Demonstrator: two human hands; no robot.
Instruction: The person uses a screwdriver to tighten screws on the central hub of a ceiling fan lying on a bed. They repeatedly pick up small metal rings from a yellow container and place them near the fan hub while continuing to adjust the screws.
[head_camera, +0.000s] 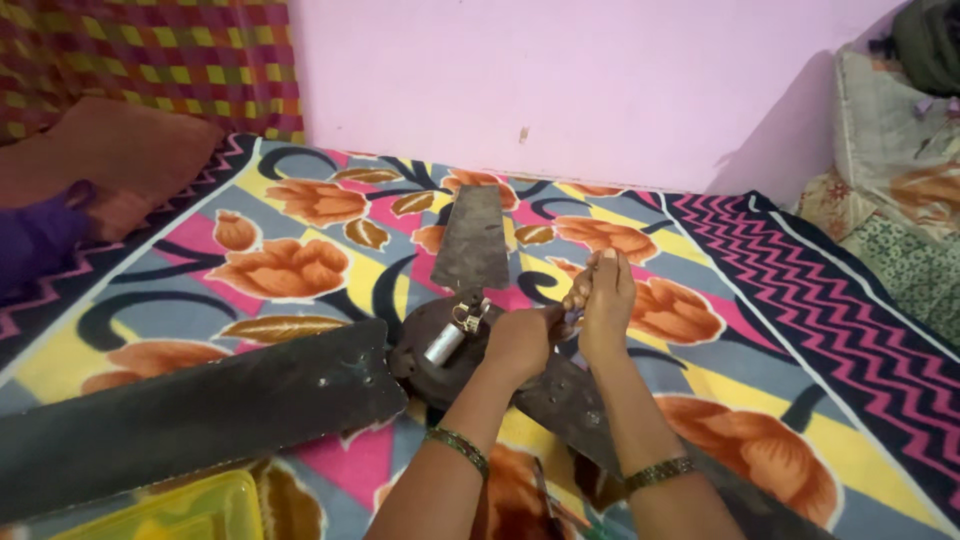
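Two hands logged at frame centre: my left hand (517, 343) fisted on the fan motor hub (440, 350), right hand (603, 300) fingers pressed together, pinching a small part.

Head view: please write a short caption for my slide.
Both hands, left and right, meet at the hub of a dark ceiling fan lying on a floral blanket.

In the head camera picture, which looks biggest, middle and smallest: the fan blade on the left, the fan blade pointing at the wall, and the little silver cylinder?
1. Left fan blade, though it lies nearer the camera
2. Far fan blade
3. Silver cylinder
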